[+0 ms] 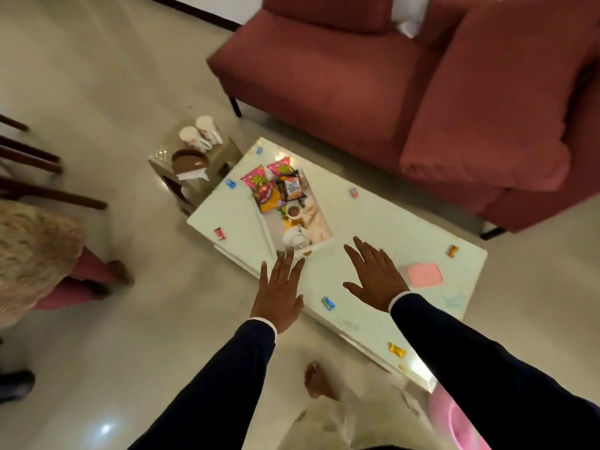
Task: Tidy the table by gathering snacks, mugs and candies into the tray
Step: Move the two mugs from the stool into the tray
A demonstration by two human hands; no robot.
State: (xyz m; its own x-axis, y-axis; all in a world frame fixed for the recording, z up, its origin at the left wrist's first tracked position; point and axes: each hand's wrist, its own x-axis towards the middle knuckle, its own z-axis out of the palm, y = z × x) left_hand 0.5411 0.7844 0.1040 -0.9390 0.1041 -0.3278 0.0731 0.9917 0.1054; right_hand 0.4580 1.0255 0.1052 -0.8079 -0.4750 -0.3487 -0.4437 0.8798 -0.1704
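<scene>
A white tray [319, 219] sits on the low white table [383, 222], holding several snack packets [276, 186], a mug with a brown drink [293, 212] and a white mug [296, 238]. Small candies lie scattered on the table: blue ones [328, 303] [230, 182], a red one [219, 233], orange and gold ones [453, 250] [397, 349]. My left hand [280, 292] hovers flat just below the tray's near end, fingers straight, holding nothing. Right of the tray, my right hand [373, 274] is spread flat over the table, also holding nothing.
A pink pad [424, 274] lies on the table's right part. A small side table [194, 160] at the far left carries two white cups [198, 133] and a brown plate. A red sofa [406, 86] stands behind. Another person stands at left [39, 254]. My bare foot [316, 380] is on the floor.
</scene>
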